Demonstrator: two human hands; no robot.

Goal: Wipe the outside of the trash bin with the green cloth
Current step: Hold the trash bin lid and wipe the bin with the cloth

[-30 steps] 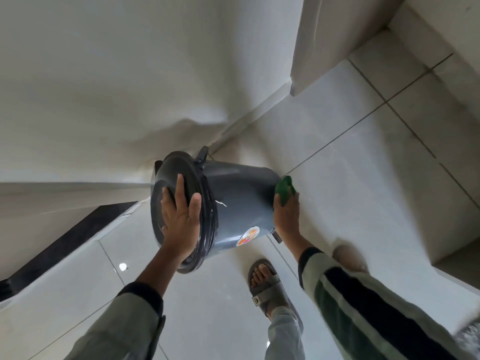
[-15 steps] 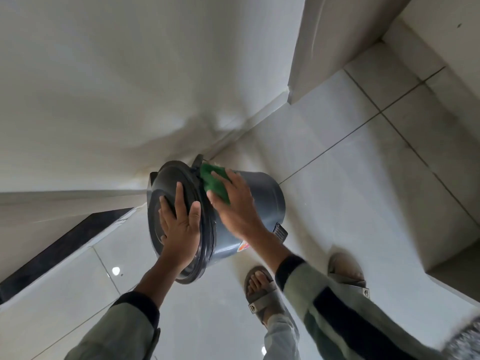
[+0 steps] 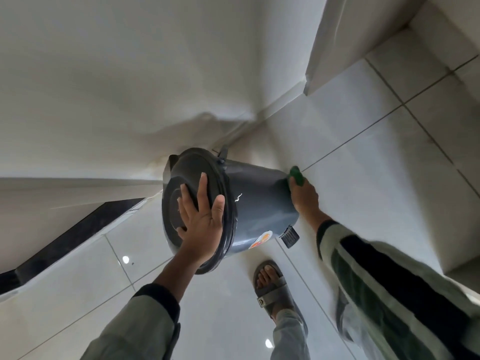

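Note:
A dark grey round trash bin (image 3: 255, 201) with a closed lid stands on the tiled floor near the wall. It carries an orange sticker low on its side and a black foot pedal (image 3: 289, 236). My left hand (image 3: 201, 222) lies flat on the lid with fingers spread, holding nothing. My right hand (image 3: 305, 197) presses the green cloth (image 3: 296, 175) against the bin's right side near the bottom. Only a small bunch of the cloth shows above my fingers.
White walls meet in a corner behind the bin. A white wall corner (image 3: 327, 61) juts out at the upper right. A black strip (image 3: 75, 229) runs along the floor on the left. My sandalled foot (image 3: 271, 287) stands just in front of the bin.
My right hand with the cloth has swept from the bin's upper side by the lid down to its lower right side. My left hand has stayed on the lid.

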